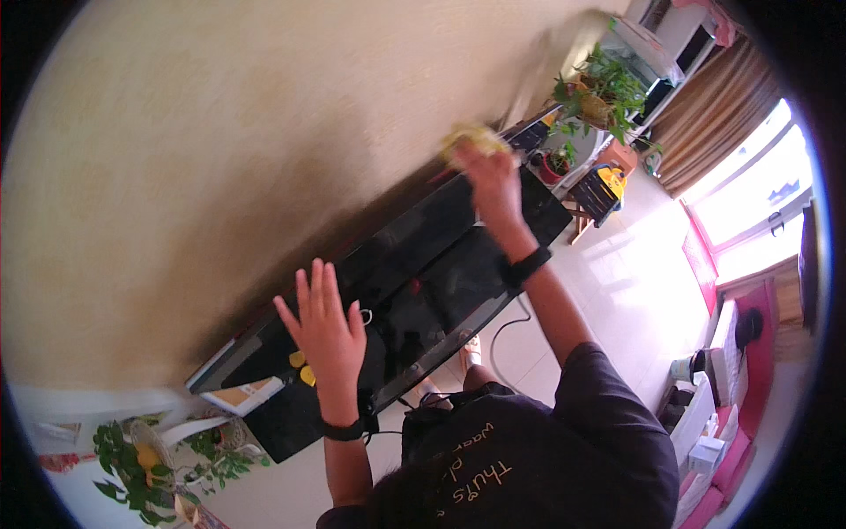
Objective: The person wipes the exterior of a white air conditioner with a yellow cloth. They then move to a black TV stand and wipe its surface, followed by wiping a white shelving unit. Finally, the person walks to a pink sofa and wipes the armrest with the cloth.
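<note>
My right hand (492,178) is raised near the wall, with its fingers on a yellowish cloth (477,142), slightly blurred. Below it lies the far part of a glossy black cabinet (403,231). My left hand (330,330) is held over the cabinet's nearer left part, its fingers spread and nothing in it; whether its fingertips touch the television-like black panel or wall behind cannot be told. Small yellow objects (303,370) show beside the left wrist, and a white ring-shaped thing (367,317) lies just right of that hand.
A flat box (248,395) lies at the cabinet's left end. Potted plants (598,99) stand beyond the right end, and leafy plants (132,463) at lower left. A folding stool (581,221) is on the floor at right. A cable (497,337) hangs near the cabinet's front edge.
</note>
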### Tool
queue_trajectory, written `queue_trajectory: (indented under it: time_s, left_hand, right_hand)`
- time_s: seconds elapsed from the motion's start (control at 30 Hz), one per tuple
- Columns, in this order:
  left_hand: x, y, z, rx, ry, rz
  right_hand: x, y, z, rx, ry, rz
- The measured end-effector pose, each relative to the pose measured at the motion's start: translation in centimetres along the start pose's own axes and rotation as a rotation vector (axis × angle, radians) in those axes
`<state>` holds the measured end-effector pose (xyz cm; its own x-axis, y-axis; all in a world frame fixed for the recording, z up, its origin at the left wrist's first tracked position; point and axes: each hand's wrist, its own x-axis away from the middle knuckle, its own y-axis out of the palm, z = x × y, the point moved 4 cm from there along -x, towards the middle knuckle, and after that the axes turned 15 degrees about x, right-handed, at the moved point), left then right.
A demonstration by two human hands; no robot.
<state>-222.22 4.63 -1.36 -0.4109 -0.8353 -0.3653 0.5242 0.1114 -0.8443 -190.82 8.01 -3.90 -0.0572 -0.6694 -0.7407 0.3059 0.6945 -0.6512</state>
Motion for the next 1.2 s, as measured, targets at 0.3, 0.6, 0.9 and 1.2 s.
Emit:
queue_trajectory:
  time_s: [0.3,0.6,0.9,1.2]
  left_hand:
    - [-0.3,-0.4,0.5,-0.043,-0.045,0.011]
    - [-0.1,-0.2,0.2,-0.041,-0.134,-0.014]
    - [0.6,-0.9,2.8,-0.129,-0.206,0.062]
    - [14.6,-5.6,1.3,-0.315,-0.64,0.472]
  right_hand:
    - [-0.7,1.4,7.5,0.002,-0.045,-0.001]
    - [-3.0,7.7,23.0,0.113,0.158,0.032]
    - [-1.1,3.7,29.8,0.123,0.425,0.221]
    - [8.4,-6.5,28.6,0.028,0.696,0.294]
